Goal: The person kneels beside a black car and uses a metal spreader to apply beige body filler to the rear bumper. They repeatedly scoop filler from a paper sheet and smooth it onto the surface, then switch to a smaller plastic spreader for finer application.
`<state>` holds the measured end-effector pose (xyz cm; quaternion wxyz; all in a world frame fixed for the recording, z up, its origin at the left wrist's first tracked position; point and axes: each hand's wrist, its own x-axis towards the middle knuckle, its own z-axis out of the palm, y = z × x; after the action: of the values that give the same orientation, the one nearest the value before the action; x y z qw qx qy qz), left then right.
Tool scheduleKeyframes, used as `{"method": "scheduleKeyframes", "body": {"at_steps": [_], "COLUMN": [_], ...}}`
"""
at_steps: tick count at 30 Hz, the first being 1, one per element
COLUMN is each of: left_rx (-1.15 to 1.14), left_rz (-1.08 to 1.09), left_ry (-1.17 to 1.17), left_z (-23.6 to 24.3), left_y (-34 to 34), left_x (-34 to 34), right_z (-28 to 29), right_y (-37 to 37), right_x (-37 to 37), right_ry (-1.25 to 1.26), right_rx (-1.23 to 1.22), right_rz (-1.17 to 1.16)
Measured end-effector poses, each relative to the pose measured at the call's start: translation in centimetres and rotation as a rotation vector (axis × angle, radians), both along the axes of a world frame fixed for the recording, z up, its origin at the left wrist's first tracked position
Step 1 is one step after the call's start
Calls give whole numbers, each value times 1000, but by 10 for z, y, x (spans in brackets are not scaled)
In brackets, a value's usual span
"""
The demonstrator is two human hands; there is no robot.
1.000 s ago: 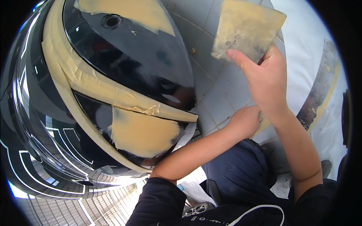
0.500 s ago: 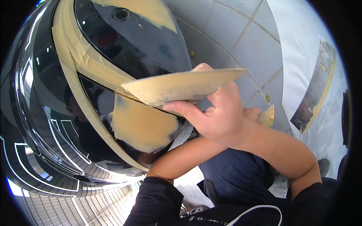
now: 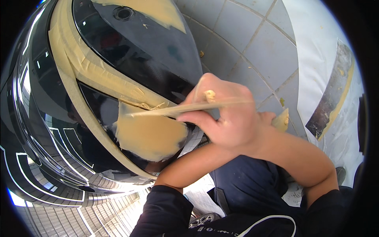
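Observation:
My right hand (image 3: 233, 118) pinches a thin, wide putty spreader (image 3: 166, 111), seen almost edge-on. The spreader lies over the upper edge of a tan filler patch (image 3: 152, 134) on a glossy black car body panel (image 3: 98, 100). A lump of filler clings to the hand by the fingers. Masking tape (image 3: 102, 75) borders the patch above, and a curled ridge of filler (image 3: 152, 106) sits at its edge. My left forearm crosses beneath the right one. Partly hidden behind the right wrist, my left hand (image 3: 267, 117) grips a filler-smeared scraper (image 3: 281, 120).
Another filler area (image 3: 160, 14) covers the upper part of the panel, near a round hole (image 3: 123, 14). Grey floor tiles (image 3: 237, 31) lie beyond. On white sheeting (image 3: 316, 51) at right rests a dark strip (image 3: 333, 93) with a tan edge.
The spreader has turned from showing its broad face to nearly edge-on and sits lower, across the patch's top edge. A filler ridge along the tape now shows. My left hand stays about where it was.

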<state>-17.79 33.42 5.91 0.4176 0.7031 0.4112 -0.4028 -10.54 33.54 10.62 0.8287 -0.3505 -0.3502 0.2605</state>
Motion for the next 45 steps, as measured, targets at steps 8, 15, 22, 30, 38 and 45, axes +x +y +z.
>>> {"method": "scheduleKeyframes", "body": {"at_steps": [8, 15, 22, 30, 38, 45], "left_rx": [128, 142, 208, 218, 185, 249], "left_rz": [86, -69, -137, 90, 147, 166], "left_ry": [-426, 12, -75, -289, -389, -327], "left_z": [-46, -15, 27, 22, 19, 64], "left_y": [-16, -15, -21, -36, -30, -65], "left_x": [-43, -27, -13, 17, 10, -16], "right_z": [-31, -83, -201, -225, -232, -185], "right_y": [-18, -7, -68, -131, -136, -142], "right_x": [46, 91, 217, 115, 97, 114], "right_ry": [-82, 273, 295, -17, 69, -109], "right_rx": [-368, -579, -901, -1674, -1718, -1605], "right_rz": [-41, -63, -622, -601, -704, -595]}}
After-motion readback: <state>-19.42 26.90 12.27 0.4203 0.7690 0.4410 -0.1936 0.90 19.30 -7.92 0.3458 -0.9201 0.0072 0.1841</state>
